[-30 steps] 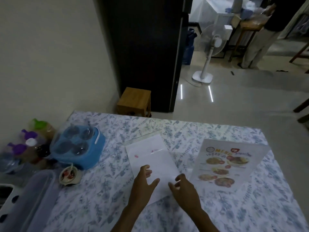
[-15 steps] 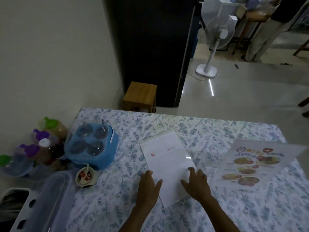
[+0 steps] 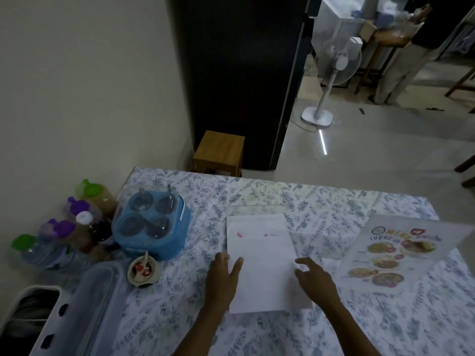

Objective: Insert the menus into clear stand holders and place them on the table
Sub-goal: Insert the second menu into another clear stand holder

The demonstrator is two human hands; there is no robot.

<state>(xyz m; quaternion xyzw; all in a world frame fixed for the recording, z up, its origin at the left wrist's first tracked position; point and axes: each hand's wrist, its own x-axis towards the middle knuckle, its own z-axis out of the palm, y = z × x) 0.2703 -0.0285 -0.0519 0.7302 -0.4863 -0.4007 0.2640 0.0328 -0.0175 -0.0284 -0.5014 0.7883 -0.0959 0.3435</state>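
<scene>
Flanking blank-side menu (image 3: 259, 255): left hand (image 3: 222, 276), right hand (image 3: 317, 280).

Left hand (image 3: 221, 276) and right hand (image 3: 316, 280) flat on white menu (image 3: 262, 263)

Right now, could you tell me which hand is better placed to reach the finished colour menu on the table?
The right hand. It is on the side of the white sheet nearest the colour menu. The left hand would have to cross over the sheet.
</scene>
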